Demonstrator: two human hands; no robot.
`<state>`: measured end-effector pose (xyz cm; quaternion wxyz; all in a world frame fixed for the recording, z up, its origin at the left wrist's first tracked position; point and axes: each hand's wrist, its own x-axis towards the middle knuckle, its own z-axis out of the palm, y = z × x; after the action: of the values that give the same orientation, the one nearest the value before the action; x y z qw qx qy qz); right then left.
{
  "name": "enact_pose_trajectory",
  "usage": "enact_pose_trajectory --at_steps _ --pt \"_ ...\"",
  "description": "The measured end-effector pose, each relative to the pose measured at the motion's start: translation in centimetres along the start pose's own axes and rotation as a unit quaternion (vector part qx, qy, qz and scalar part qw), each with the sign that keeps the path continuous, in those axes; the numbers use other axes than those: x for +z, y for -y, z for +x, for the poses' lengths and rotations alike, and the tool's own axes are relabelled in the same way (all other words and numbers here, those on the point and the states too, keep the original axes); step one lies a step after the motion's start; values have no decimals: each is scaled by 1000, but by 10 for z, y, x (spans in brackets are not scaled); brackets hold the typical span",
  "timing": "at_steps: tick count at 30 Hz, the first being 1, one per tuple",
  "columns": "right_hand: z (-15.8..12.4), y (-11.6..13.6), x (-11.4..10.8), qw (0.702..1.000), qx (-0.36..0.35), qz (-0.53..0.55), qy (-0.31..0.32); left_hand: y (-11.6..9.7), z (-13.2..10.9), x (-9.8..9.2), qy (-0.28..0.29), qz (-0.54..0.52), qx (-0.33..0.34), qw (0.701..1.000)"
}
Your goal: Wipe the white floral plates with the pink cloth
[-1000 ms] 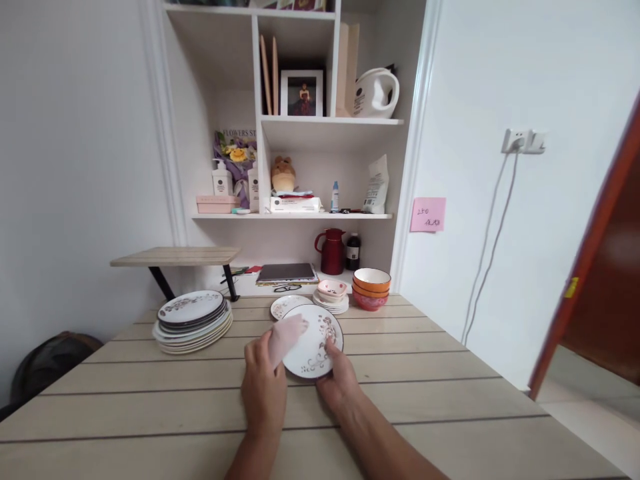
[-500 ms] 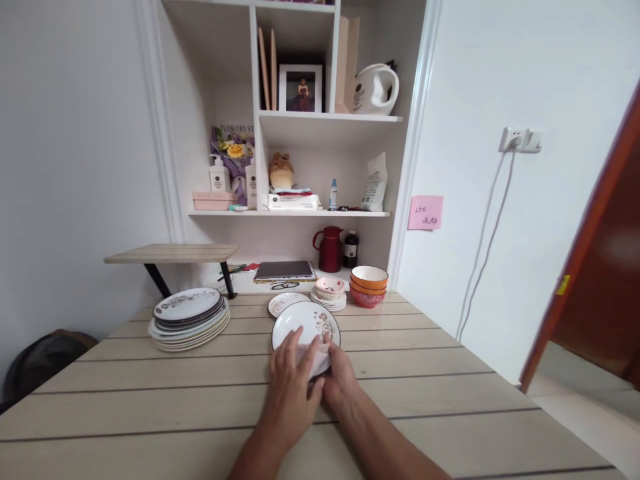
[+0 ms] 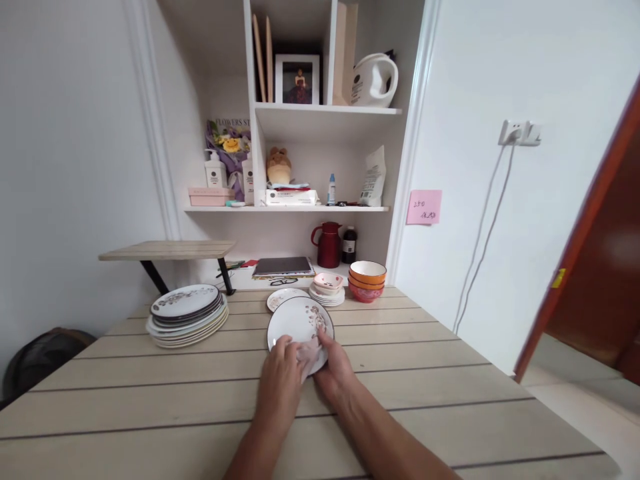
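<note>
Over the pale, wood-look slats of the table (image 3: 425, 373), a round white plate (image 3: 294, 316) with a thin dark rim and brown floral sprays faces up near the middle; whether its underside touches the boards I cannot tell. The right hand (image 3: 336, 369) grips its lower right edge, thumb flat on the glossy face and fingers underneath. The left hand (image 3: 281, 375), fingers bent, holds a soft, crumpled, pale pink cloth (image 3: 309, 353) against the lower part of that face. Just behind lies a smaller flowered plate (image 3: 280, 298), beside a pile of little white saucers (image 3: 327, 297) topped by pink, square-cornered dishes (image 3: 329, 281). To their right, rounded bowls (image 3: 367, 283) nest, orange above red. Off to the left, a stack of plates (image 3: 187, 319) rises in uneven layers, dark-rimmed ones over paler, wider ones
</note>
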<state>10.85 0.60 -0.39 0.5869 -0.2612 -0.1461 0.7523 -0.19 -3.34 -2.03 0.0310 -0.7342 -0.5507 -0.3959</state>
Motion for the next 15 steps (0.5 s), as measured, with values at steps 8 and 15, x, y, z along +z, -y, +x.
enact_pose_trajectory --at_steps 8,15 --pt "-8 -5 3 996 26 -81 38 0 6 -14 -141 -37 -74 987" --pt "-12 -6 6 996 16 -82 30 21 12 -15 -225 -10 -48 973"
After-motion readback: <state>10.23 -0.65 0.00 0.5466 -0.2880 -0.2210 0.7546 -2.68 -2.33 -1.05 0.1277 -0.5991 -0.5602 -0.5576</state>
